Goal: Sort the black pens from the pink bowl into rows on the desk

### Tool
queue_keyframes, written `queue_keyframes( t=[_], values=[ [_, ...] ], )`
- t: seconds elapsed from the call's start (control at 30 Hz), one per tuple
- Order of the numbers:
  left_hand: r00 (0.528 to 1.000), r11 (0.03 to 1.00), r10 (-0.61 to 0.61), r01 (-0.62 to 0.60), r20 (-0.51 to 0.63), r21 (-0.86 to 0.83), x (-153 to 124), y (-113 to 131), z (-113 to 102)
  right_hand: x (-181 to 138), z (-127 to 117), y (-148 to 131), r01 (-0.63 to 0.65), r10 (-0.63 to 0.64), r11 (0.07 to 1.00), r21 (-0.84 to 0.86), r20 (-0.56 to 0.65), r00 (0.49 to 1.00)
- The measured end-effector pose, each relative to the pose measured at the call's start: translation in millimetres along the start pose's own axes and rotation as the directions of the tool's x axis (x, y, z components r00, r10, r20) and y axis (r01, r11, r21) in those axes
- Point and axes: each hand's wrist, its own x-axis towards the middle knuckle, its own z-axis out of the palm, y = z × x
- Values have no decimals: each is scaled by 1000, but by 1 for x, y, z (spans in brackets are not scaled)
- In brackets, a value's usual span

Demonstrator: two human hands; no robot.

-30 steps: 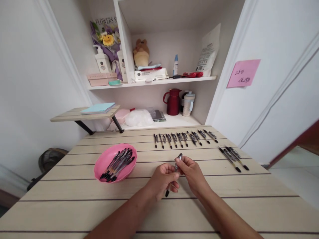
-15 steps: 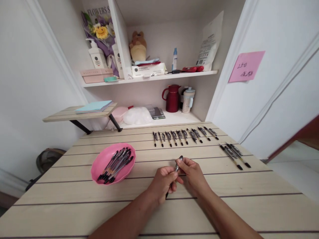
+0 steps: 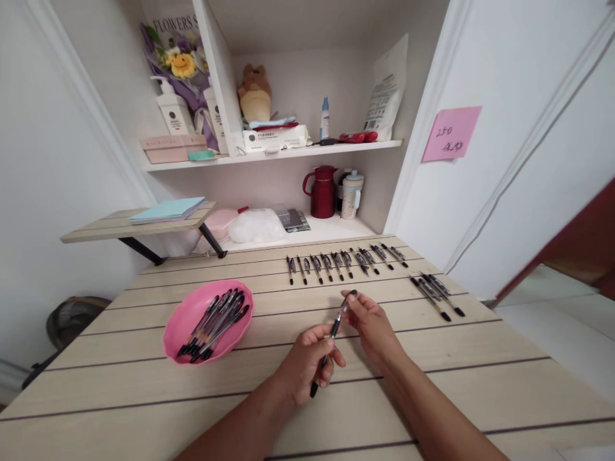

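**A:** So what were the hands up to in that shot?

**B:** Both were on one pen (image 3: 335,328). The left hand (image 3: 307,362) had its fingers curled shut round the lower half, with the tip end poking out below the fist. The right hand (image 3: 372,323) pinched the top end between thumb and fingertips. Its other fingers were loosely bent and gripping nothing.

**A:** And the pen was lying on the table?

**B:** Nope, it was held up just above the table (image 3: 456,390). It was tilted, with the top leaning away and to the right, about mid-table in front of the person.

**A:** Anything else around?

**B:** There was a pink bowl (image 3: 175,317) to the left of the hands, well apart from them, with a bunch of black pens (image 3: 216,320) heaped inside. Farther back, a row of pens (image 3: 336,264) lay side by side — and off to the right was a small cluster (image 3: 435,294) of a few more, close together. Behind the table a shelf (image 3: 288,153) ran above a red jug (image 3: 323,192), and a pink note (image 3: 450,133) was stuck on the wall.

**A:** Was the cap on?

**B:** Couldn't tell — way too small.
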Motion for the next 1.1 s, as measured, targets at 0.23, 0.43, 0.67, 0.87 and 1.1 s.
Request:
queue_keyframes(
  t=[0.23,0.43,0.67,0.87,1.1],
  values=[
    [998,1000,-27,27,-61,1,0,0,-2,39,-52,-25,99,-196,903,-418,-196,961],
    [999,999,-30,32,-40,41,1,1,-1,68,-132,-75,-160,-385,115,-980,-193,903],
    [999,997,-36,38,-30,71,0,1,0,71,-141,-66,-214,-286,-336,-917,-118,951],
    [999,996,-29,30,-19,86,1,1,-1,77,-135,-57,-199,-263,-360,-912,-105,959],
    [1000,996,-29,29,-2,90,1,1,-2,68,-132,-67,-200,-290,-336,-920,-101,952]
  ],
)
